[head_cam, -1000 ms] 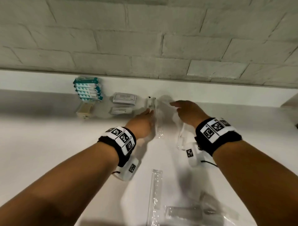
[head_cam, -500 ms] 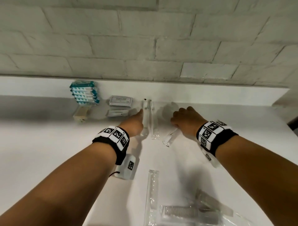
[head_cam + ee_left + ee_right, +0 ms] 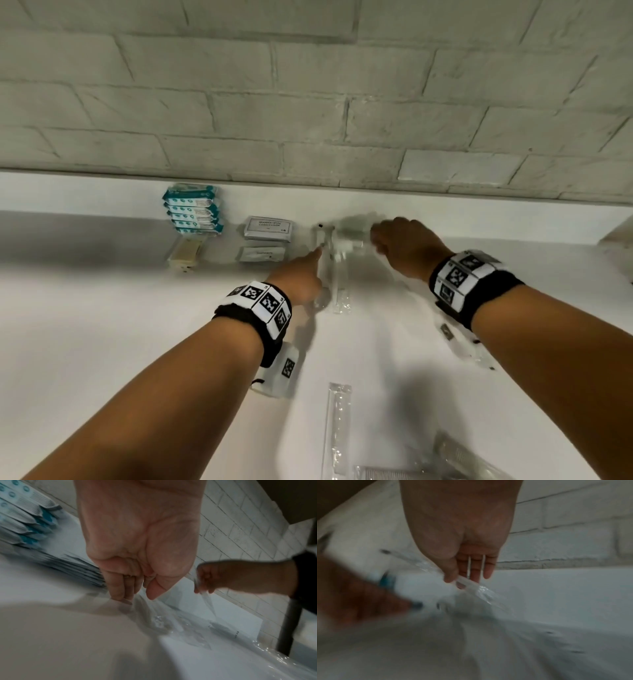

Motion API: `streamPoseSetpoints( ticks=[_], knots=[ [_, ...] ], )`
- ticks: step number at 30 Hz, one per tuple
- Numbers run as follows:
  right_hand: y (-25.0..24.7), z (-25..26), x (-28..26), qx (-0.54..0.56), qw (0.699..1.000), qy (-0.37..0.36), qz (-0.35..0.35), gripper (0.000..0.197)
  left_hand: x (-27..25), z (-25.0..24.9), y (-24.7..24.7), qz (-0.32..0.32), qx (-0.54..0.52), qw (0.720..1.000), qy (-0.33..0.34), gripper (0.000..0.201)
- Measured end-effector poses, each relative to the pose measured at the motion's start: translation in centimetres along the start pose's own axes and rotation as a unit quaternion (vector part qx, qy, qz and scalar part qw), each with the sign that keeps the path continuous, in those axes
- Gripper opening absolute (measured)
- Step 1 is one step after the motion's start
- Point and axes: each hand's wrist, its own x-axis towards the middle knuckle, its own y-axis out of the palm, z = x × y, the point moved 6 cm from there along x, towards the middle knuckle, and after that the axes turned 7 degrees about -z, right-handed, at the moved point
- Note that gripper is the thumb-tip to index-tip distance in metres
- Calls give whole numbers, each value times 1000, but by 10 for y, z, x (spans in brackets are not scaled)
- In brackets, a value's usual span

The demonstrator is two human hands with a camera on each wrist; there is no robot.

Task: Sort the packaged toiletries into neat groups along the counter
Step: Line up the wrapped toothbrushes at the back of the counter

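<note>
A white tabletop (image 3: 102, 325) is seen below a pale brick wall (image 3: 308, 102). Along the back edge, from L to R: a stack of teal-and-white packets (image 3: 192, 213) w/ a beige packaged item (image 3: 185, 253) just in front; a grey shampoo sachet (image 3: 268, 229) w/ a smaller grey sachet (image 3: 262, 254) in front of it; then a row of clear-wrapped packs (image 3: 335, 274) laid lengthwise, touching or nearly so.

The left hand (image 3: 298, 274) is held low at the L side of those clear packs, index finger extended, its tip touching the wrap; in the left wrist view the fingertips (image 3: 120, 596) are pressed to the tabletop at the edge of the plastic, nothing gripped.

The right hand (image 3: 406, 248) is at the far end of the row, near the back edge. A clear plastic pack (image 3: 467, 586) is pinched betw. thumb and fingers, raised off the tabletop and tilted; contents can't be made out, blurred.

Nearer the person, well apart from the sorted row: a long clear-wrapped pack (image 3: 337, 431) lying lengthwise, and at the bottom edge a wrapped comb (image 3: 387, 474) among crumpled clear wraps. Black wristbands w/ printed markers are worn on both wrists.
</note>
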Motion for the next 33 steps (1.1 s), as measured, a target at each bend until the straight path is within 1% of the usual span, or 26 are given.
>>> streamPoseSetpoints(
  ticks=[1,2,3,5,6,8,9,12,13,15,17,18,20,22,23,25,27,28,29,30,31,32,33],
  knots=[
    [-7,-7,6,56,996,64,-14,14,1,-2,-1,0,0,1000,7,87],
    [-9,-13,13,103,987,119,-11,13,1,-6,-2,-1,2,1000,13,87],
    [-4,-16,19,125,981,150,15,14,1,-8,-3,-2,6,1000,20,84],
    [18,-10,24,160,965,186,89,17,2,-14,-6,-12,27,999,44,71],
    [29,-7,22,184,955,203,111,20,3,-18,-7,-19,49,997,61,67],
    [43,-3,18,233,937,233,118,29,3,-23,-4,-23,112,988,101,64],
    [45,-3,14,240,934,239,111,33,3,-25,0,-16,137,983,118,64],
    [45,-8,5,225,942,234,83,38,5,-23,14,27,168,976,135,66],
    [40,-7,0,224,947,219,70,43,7,-21,18,35,168,975,139,70],
    [31,5,-7,204,965,155,63,52,9,-19,24,43,169,974,147,77],
    [33,23,-12,151,979,84,104,56,12,-19,27,45,174,973,148,79],
    [41,30,-12,128,981,59,133,55,13,-20,28,46,174,972,148,79],
    [57,40,-10,113,976,36,183,55,12,-20,29,47,166,974,147,77],
    [59,43,-9,137,972,36,186,57,13,-19,30,45,162,975,147,76],
    [54,40,-10,154,972,47,172,58,12,-19,30,43,164,975,146,75],
    [40,26,-14,188,971,91,116,61,11,-19,30,35,170,975,141,75],
    [24,-4,-21,198,963,175,50,54,9,-21,31,33,160,978,131,76],
    [16,-23,-27,170,960,222,24,47,8,-23,32,35,153,979,126,77],
    [9,-42,-36,130,954,270,16,40,8,-25,33,36,148,981,123,78],
    [5,-59,-45,94,945,311,31,35,9,-27,34,35,147,981,123,80],
    [7,-73,-55,74,936,339,63,34,9,-30,35,34,146,981,125,80],
    [12,-82,-65,71,927,353,106,38,10,-32,36,33,147,980,128,81],
    [20,-89,-73,71,920,358,143,46,10,-36,37,34,148,980,130,80]
  ],
)
